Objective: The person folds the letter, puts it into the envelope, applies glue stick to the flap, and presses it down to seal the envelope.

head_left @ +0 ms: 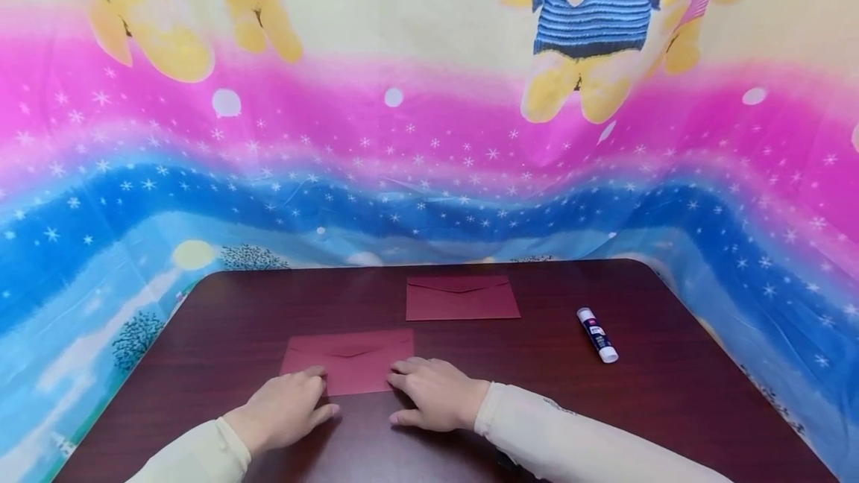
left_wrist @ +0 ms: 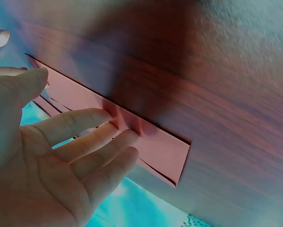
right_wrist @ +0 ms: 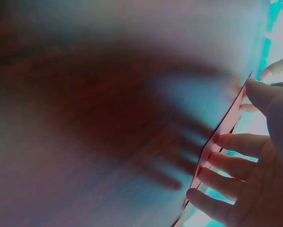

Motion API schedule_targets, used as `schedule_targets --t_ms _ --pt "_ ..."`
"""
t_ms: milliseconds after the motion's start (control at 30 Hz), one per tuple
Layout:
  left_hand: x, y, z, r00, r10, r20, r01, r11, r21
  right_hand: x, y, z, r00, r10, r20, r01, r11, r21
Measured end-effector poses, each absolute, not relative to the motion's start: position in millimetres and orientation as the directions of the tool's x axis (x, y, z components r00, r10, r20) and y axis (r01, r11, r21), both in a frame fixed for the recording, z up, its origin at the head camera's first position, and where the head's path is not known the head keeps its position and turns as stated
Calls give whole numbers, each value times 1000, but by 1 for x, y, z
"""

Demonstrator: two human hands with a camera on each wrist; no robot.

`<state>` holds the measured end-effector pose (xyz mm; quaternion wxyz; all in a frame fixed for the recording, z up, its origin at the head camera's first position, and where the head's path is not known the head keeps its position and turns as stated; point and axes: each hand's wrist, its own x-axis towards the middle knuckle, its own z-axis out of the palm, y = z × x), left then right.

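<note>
A dark red envelope [head_left: 356, 375] lies near the front of the table, its pointed flap side facing up. My left hand [head_left: 285, 410] touches its lower left part with the fingertips; in the left wrist view these fingers [left_wrist: 87, 125] are nearly straight and the thumb stands apart from them. At the lower right corner my right hand [head_left: 439, 395] rests its fingertips on the same envelope. The right wrist view shows the right hand's fingers [right_wrist: 226, 182] spread along the envelope's edge [right_wrist: 221, 127]. Neither hand pinches the paper.
A second dark red envelope [head_left: 463, 304] lies flat farther back, right of the first. A white-capped glue stick [head_left: 597, 335] lies on the right side of the dark wooden table [head_left: 537, 364]. Behind the table hangs a colourful printed cloth [head_left: 429, 125].
</note>
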<state>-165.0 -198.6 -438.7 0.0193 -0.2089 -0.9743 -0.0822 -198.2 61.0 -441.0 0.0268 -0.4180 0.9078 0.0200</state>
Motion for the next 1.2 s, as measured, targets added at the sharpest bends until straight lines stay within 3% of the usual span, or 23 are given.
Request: schedule_targets --t_ms 300,633,967,1200 --pt "-183 -210 -433 -940 341 20 339 926 168 -218 41 -446 -669 -740 -74 -742 671 1" --pt "-212 -213 -428 -950 297 -96 277 944 180 -237 21 -436 -752 -641 -156 -645 764 -32" --pt "-237 -213 -427 -950 294 -102 279 950 141 -252 11 -432 -820 -531 -215 -524 847 -92" --pt "-250 -214 -423 -945 274 -181 245 955 165 -256 6 -434 -851 -476 -222 -466 879 -100"
